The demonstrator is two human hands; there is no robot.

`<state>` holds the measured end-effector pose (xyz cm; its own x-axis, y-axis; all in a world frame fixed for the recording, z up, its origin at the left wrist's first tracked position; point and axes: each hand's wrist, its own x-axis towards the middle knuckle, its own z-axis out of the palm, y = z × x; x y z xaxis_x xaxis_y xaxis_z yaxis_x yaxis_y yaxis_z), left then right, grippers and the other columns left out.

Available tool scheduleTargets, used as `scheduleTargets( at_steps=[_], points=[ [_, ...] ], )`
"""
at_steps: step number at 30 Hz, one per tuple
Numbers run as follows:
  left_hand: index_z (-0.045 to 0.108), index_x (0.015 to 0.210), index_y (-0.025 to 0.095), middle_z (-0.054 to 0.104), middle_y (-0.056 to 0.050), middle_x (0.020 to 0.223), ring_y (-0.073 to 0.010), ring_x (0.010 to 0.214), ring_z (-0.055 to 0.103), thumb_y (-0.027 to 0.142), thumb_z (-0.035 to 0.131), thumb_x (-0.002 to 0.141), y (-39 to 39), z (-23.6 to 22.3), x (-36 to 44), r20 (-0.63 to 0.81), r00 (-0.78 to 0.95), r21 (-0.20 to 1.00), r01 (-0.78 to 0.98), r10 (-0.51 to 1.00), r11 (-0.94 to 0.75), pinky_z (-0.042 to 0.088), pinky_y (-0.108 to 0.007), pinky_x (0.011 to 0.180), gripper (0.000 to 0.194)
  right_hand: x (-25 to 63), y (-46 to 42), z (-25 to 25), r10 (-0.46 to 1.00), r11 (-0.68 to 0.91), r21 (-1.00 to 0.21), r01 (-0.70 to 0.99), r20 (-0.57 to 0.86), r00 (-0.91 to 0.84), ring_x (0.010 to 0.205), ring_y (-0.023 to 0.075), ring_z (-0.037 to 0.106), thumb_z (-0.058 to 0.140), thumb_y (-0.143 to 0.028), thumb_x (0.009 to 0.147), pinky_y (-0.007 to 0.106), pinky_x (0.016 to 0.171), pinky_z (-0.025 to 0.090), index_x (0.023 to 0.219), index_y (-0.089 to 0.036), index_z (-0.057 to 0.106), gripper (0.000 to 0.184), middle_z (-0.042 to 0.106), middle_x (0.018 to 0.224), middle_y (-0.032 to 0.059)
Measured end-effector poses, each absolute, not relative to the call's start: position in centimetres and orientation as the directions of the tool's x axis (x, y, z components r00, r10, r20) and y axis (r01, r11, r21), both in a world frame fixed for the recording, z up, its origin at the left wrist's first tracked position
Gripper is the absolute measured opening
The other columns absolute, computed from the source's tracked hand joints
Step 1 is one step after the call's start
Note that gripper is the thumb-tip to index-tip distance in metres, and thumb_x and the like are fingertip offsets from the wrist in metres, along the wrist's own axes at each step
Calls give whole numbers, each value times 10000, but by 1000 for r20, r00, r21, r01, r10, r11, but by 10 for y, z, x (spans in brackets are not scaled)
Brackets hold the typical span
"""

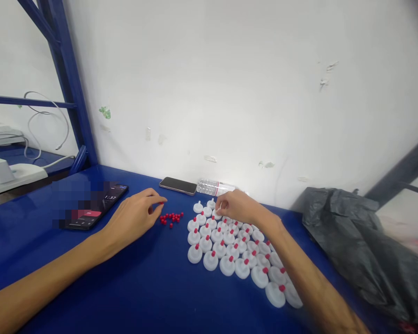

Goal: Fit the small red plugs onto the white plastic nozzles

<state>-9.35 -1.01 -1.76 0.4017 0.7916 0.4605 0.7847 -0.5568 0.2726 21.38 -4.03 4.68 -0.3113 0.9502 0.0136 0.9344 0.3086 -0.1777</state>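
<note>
My left hand (141,209) hovers over the blue table with thumb and forefinger pinched on a small red cap (162,203). Just below those fingertips lies a loose cluster of red caps (171,226). To the right, my right hand (235,205) reaches in at the back of the rows of white round nozzle lids, its fingers closed around the spout of one white nozzle lid (217,215). Most lids, such as the front one (195,254), carry a red cap on the spout. A lid at the back left (198,207) has a bare spout. My right forearm covers some lids.
A lit phone (90,211) lies left of my left hand on the blue table (153,287). Another dark phone (177,185) and a clear plastic bottle (209,187) lie by the wall. A black plastic bag (348,241) is at the right; a blue metal frame (71,79) stands left.
</note>
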Motion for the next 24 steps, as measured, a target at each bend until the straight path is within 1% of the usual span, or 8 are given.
scheduleTargets(
  at_steps=[3, 6, 10, 12, 14, 16, 21, 24],
  points=[
    [767, 1115, 236, 716, -52, 1115, -207, 777, 677, 290, 453, 965, -11, -14, -95, 434, 378, 235, 829, 818, -508, 498, -355, 716, 353, 216, -41, 47, 945, 318, -205, 926, -10, -327, 781, 177, 717, 682, -272, 848, 256, 659, 502, 860, -233, 774, 100, 799, 853, 20],
    [761, 1151, 220, 716, -75, 1165, -252, 870, 699, 285, 419, 967, -10, -12, -97, 369, 371, 172, 873, 852, -455, 511, -373, 754, 394, 217, -41, 45, 942, 322, -222, 920, -23, -335, 787, 174, 720, 675, -260, 844, 252, 664, 512, 870, -231, 779, 111, 802, 861, 21],
    [759, 1112, 221, 728, -109, 1157, -308, 980, 701, 252, 429, 940, -7, -13, -99, 257, 381, 114, 900, 888, -420, 526, -396, 792, 374, 216, -40, 44, 941, 323, -221, 920, -31, -338, 794, 177, 723, 673, -221, 830, 254, 680, 515, 884, -227, 791, 131, 806, 853, 23],
    [758, 1085, 227, 742, -123, 1117, -320, 986, 701, 235, 454, 915, -6, -14, -100, 234, 383, 135, 897, 893, -420, 532, -402, 788, 348, 217, -39, 45, 943, 322, -214, 922, -18, -333, 815, 186, 725, 668, -274, 854, 267, 699, 520, 912, -230, 793, 145, 809, 896, 33],
    [762, 1030, 233, 755, -126, 1065, -326, 959, 704, 233, 475, 898, -6, -16, -101, 243, 391, 174, 883, 888, -436, 535, -409, 775, 316, 221, -38, 48, 949, 311, -200, 929, 17, -314, 843, 198, 726, 633, -349, 898, 284, 728, 527, 925, -227, 790, 201, 809, 936, 49],
    [766, 965, 242, 762, -115, 1024, -328, 935, 707, 236, 492, 884, -5, -18, -102, 256, 407, 207, 863, 877, -461, 536, -418, 771, 286, 228, -37, 51, 960, 278, -191, 941, 33, -277, 864, 205, 727, 608, -375, 917, 296, 756, 532, 915, -225, 788, 234, 807, 950, 57],
    [775, 959, 267, 771, -83, 1040, -319, 970, 713, 219, 516, 866, -1, -22, -105, 239, 422, 243, 846, 875, -474, 537, -427, 827, 280, 245, -35, 55, 968, 209, -221, 952, -90, -234, 822, 207, 732, 739, -343, 808, 291, 727, 542, 885, -242, 799, 141, 811, 925, 37],
    [782, 949, 256, 772, -90, 1047, -317, 975, 710, 201, 524, 858, 0, -24, -104, 229, 420, 262, 842, 878, -471, 535, -431, 841, 279, 252, -32, 50, 961, 191, -249, 949, -149, -233, 778, 194, 733, 785, -296, 755, 273, 686, 543, 925, -240, 796, 179, 813, 903, 27]
  ],
)
